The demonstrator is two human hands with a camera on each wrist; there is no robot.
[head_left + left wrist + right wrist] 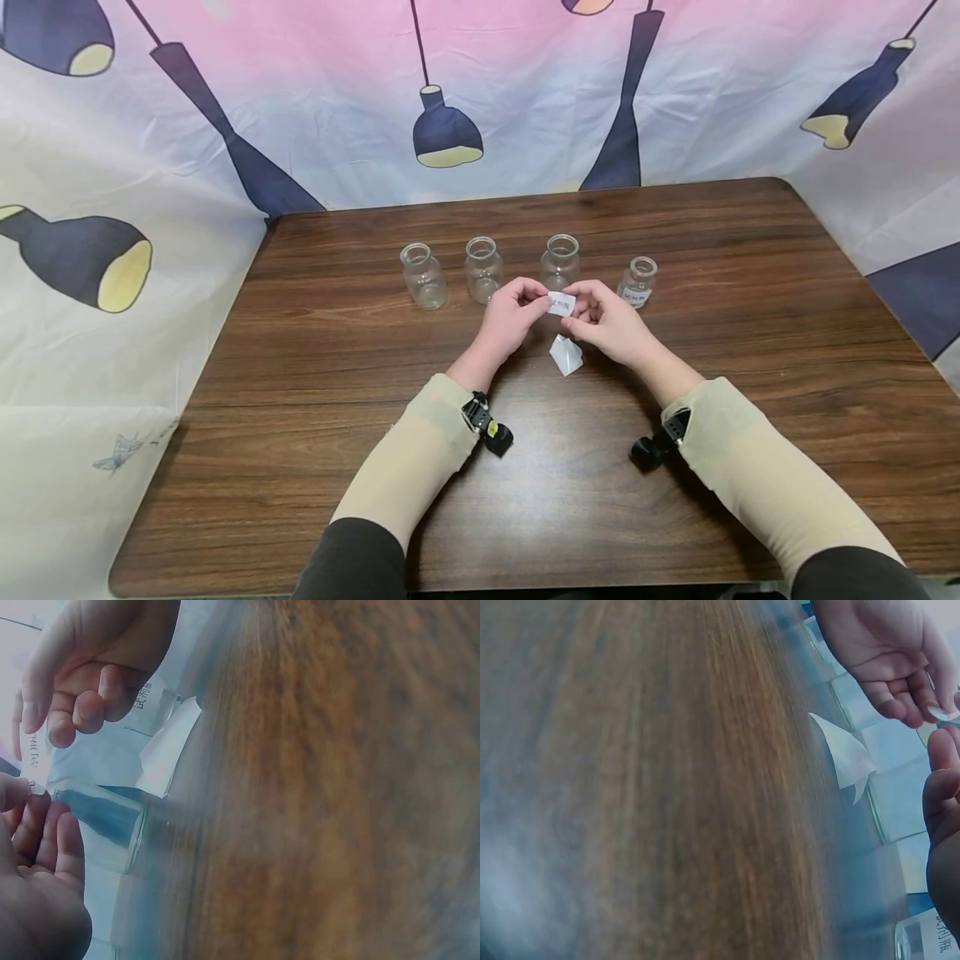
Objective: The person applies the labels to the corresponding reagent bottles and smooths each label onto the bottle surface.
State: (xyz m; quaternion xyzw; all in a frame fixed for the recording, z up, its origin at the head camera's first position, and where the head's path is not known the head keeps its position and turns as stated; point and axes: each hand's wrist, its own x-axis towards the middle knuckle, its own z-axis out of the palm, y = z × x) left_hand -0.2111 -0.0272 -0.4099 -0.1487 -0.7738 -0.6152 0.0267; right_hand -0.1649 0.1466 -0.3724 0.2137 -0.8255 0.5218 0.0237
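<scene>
A small white label [561, 303] with printed characters is stretched between both hands, in front of the third glass jar [561, 257]. My left hand [514, 314] pinches its left end between thumb and finger. At the other end, my right hand [611, 323] holds it the same way, the remaining fingers bent beneath. Below the hands lies a creased piece of white paper [566, 355], which also shows in the left wrist view as a folded sheet [169, 748]. A shorter glass jar [639, 279] beside the right hand bears a similar label on its front.
Two more open glass jars, one at far left [424, 277] and one next to it [483, 268], stand in the row on the brown wooden table [315, 358]. A patterned cloth [337, 100] with lamp drawings hangs behind the table's back edge.
</scene>
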